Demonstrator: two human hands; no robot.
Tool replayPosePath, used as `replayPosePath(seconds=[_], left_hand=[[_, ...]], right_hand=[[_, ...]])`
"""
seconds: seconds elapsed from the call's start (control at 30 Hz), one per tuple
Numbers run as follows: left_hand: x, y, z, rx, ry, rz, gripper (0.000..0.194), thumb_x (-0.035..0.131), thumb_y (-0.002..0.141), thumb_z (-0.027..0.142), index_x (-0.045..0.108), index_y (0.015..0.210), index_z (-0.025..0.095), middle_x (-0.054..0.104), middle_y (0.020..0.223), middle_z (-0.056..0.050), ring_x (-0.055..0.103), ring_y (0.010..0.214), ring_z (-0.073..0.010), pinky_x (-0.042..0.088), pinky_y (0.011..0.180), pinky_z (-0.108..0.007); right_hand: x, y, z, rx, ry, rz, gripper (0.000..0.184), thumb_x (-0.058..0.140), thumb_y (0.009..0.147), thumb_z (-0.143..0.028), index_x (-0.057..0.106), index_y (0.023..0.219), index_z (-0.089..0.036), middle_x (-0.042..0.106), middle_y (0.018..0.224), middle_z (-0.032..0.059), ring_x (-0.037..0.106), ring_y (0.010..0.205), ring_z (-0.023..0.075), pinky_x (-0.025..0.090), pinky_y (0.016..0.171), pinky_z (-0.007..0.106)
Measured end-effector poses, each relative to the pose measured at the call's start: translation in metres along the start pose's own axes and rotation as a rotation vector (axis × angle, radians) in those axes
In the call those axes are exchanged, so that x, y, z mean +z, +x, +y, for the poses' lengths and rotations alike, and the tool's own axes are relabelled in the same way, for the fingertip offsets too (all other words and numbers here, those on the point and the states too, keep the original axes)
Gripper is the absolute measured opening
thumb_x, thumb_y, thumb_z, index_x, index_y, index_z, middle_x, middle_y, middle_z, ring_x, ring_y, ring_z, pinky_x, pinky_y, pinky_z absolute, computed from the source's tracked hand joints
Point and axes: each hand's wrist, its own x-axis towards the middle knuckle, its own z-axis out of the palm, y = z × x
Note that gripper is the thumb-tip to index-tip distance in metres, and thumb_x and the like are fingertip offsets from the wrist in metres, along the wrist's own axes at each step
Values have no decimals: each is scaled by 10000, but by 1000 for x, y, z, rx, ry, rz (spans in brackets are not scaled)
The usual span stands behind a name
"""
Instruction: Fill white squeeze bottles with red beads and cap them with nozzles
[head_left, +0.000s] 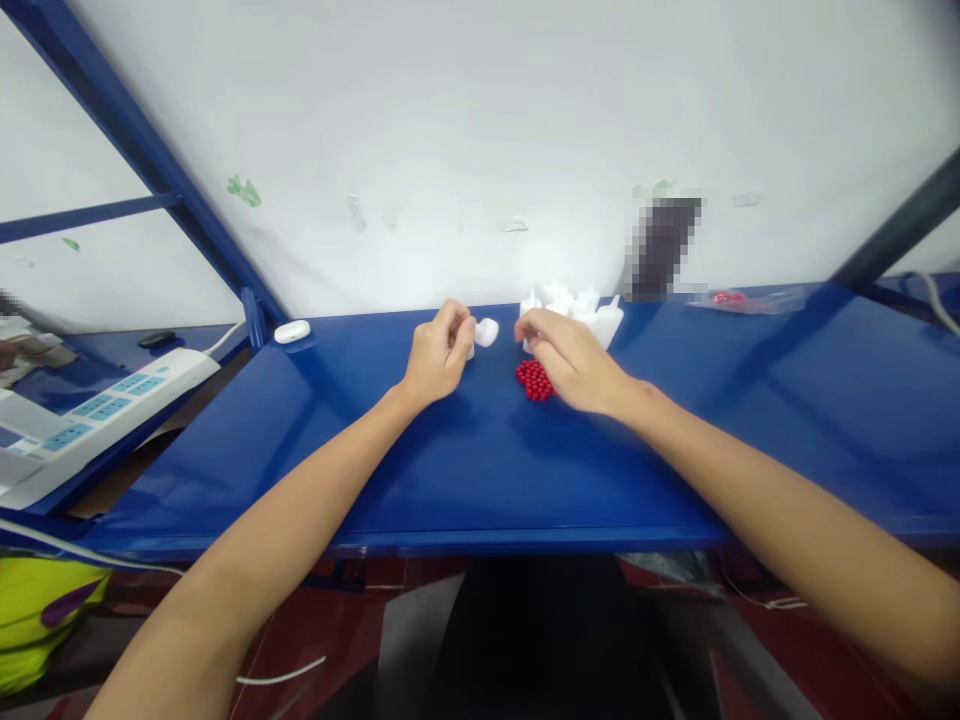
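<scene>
My left hand (440, 352) is closed around a small white plastic piece (487, 332), whose rounded end sticks out past the fingertips on the right. Its other part is mostly hidden by my thumb. My right hand (574, 362) hovers just above and beside a small heap of red beads (533, 380), fingers curled down and pressed together. Whatever the right fingertips hold, if anything, is too small or hidden to make out. Behind that hand stand several white plastic bottles with pointed tips (611, 318), partly covered by it.
The blue table (465, 470) ends at a white wall. A white oval case (292, 331) lies at the back left, a clear bag with red contents (731, 298) at the back right. A dark blurred object (664, 250) leans on the wall. Left stands a white power strip (112, 410).
</scene>
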Motion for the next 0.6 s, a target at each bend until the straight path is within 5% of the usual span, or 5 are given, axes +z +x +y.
replayPosePath(seconds=[0.23,0.43,0.6], left_hand=[[-1,5,-20,-261,-107,170,236,524,1009,462,538,1022,226,400,533,94,341,453,-87,267,499,-224],[-1,6,-26,-298,-141,171,225,599,963,439,598,990,215,354,514,95,317,458,-86,269,503,-229],[0,6,-20,-326,-165,156,251,569,977,453,578,1031,208,472,551,79,408,471,-84,324,506,-215]], right_hand=[[8,0,5,-55,-78,2,185,529,985,-341,593,1093,-205,611,1091,97,583,1037,254,451,935,407],[6,1,1,27,-54,54,233,450,1023,-368,604,993,-195,625,960,76,590,896,226,437,844,377],[4,2,-2,20,-45,37,252,459,1015,-393,607,975,-193,622,932,71,573,846,214,423,804,358]])
